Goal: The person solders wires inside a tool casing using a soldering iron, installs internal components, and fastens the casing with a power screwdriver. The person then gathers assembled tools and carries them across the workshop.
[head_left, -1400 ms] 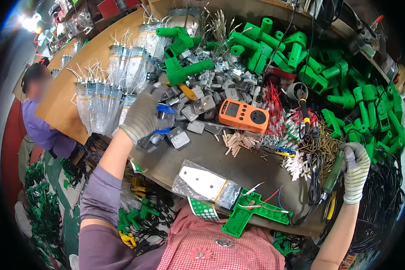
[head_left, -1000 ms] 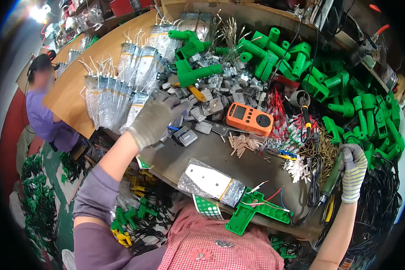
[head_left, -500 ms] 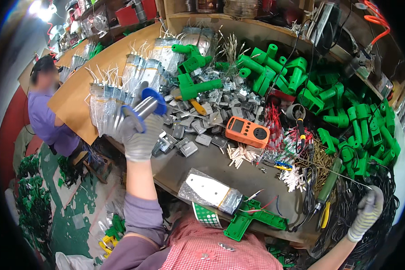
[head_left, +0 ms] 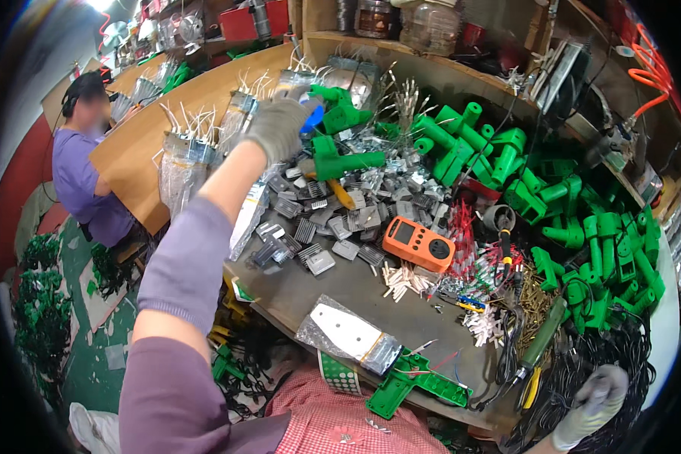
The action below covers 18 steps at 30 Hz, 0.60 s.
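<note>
My left hand [head_left: 278,130], in a striped grey glove, reaches to the back left with its fingers closed round a blue-ended spool [head_left: 312,116]. Most of the spool is hidden behind the hand, which is next to the plastic-wrapped parts with white leads [head_left: 185,163]. My right hand [head_left: 599,397], gloved too, is low at the right by the black cables [head_left: 620,348]. Its fingers are curled; I cannot make out what is in them. At the bench's front edge lie a wrapped white plate [head_left: 340,325] and a green pistol-shaped half shell [head_left: 390,393], with wires between them.
Grey metal pieces [head_left: 310,234], an orange meter [head_left: 418,244], white tubes [head_left: 405,280] and brass screws [head_left: 539,310] cover much of the bench. Green housings [head_left: 469,144] pile up at the back right. A green-handled tool [head_left: 541,340] lies nearer. A person in purple [head_left: 87,174] sits beyond a cardboard sheet [head_left: 147,178].
My left hand has carried the spool farther back and to the right. My right hand has come down, and the thin strand that ran to it no longer shows. The view has shifted slightly.
</note>
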Available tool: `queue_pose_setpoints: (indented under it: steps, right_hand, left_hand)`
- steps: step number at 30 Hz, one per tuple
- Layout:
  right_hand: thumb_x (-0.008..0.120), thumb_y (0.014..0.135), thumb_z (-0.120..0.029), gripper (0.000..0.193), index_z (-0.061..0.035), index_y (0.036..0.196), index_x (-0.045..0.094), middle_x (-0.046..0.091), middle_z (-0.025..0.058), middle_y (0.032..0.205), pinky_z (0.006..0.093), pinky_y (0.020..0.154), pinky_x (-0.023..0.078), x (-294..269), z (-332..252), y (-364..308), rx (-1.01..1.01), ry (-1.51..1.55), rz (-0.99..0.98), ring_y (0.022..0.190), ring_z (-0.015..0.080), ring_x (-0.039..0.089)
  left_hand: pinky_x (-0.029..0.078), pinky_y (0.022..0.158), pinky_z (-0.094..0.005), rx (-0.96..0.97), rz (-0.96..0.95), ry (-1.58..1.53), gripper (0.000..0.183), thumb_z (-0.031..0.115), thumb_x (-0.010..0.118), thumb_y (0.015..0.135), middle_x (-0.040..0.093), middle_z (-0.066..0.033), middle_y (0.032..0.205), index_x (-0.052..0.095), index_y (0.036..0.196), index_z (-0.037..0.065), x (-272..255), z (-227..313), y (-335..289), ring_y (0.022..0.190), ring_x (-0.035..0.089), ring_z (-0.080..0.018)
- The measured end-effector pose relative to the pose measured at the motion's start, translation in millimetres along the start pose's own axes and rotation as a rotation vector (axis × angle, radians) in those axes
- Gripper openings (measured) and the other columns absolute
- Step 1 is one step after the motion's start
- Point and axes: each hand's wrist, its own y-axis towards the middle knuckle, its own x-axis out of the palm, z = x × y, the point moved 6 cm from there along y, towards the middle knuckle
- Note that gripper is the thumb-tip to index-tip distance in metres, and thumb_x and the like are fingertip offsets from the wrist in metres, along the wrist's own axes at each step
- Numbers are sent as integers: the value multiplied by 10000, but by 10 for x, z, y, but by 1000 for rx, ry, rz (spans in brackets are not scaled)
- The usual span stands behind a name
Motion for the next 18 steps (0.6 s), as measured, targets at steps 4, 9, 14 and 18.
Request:
queue_pose_setpoints:
  steps: [4, 9, 14, 18]
  right_hand:
    - [793, 847, -302, 364, 36, 942, 698, 630, 103, 681, 233, 464, 417, 566, -450, -171, 152, 334, -130, 511, 137, 526]
    - [630, 956, -371, 366, -15, 905, 567, 411, -17, 539, 205, 407, 230, 696, -184, -233, 21, 239, -195, 402, 42, 342]
    - [653, 948, -393, 387, -15, 924, 572, 430, -18, 540, 193, 397, 234, 879, -182, -73, 96, 350, -207, 404, 39, 352]
    - [648, 954, -346, 343, -13, 927, 570, 415, -19, 566, 201, 408, 209, 979, -329, -46, 89, 402, -138, 420, 37, 322]
  left_hand:
    - [514, 895, -442, -178, -579, -358, 403, 317, 725, 833, 666, -199, 1122, 654, 1143, 69, 81, 258, -1125, 1015, 662, -344]
    - [528, 854, -426, -395, -468, -334, 426, 210, 758, 766, 662, -189, 1013, 625, 1145, 67, 384, 333, -2034, 987, 640, -366]
    - [529, 819, -438, -229, -79, -370, 407, 142, 717, 765, 633, -176, 1031, 596, 1143, 56, 456, 150, -1948, 932, 637, -381]
    - [485, 918, -432, -245, 270, -331, 531, 79, 708, 753, 609, -200, 1115, 555, 1258, 14, -75, 290, -1340, 1056, 588, -371]
